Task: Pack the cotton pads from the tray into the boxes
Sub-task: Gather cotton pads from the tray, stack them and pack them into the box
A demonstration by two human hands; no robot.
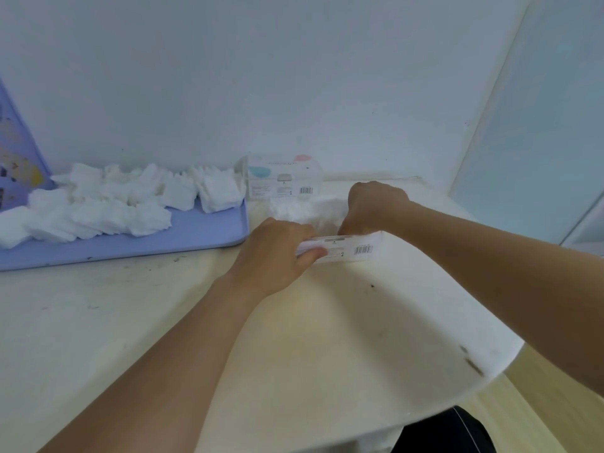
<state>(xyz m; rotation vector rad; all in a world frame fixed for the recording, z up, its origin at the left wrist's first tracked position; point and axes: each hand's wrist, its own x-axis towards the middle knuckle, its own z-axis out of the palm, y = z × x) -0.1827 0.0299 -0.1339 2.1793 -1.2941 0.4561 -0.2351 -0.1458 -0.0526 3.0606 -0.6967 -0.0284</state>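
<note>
A lilac tray (196,233) at the left holds several loose white cotton pads (108,204). In the middle of the table lies a clear plastic box (346,248) with a barcode label. My left hand (274,253) grips its left end, thumb on the near side. My right hand (372,204) is curled above the box's far side, fingers pointing down into it; what they hold is hidden. A stack of white pads (304,207) shows just behind the box. A second clear box (282,179) stands upright against the wall.
The cream table (294,338) ends in a rounded edge at the right, with wooden floor beyond. A lilac printed panel (19,158) leans at the far left behind the tray. A white wall closes the back.
</note>
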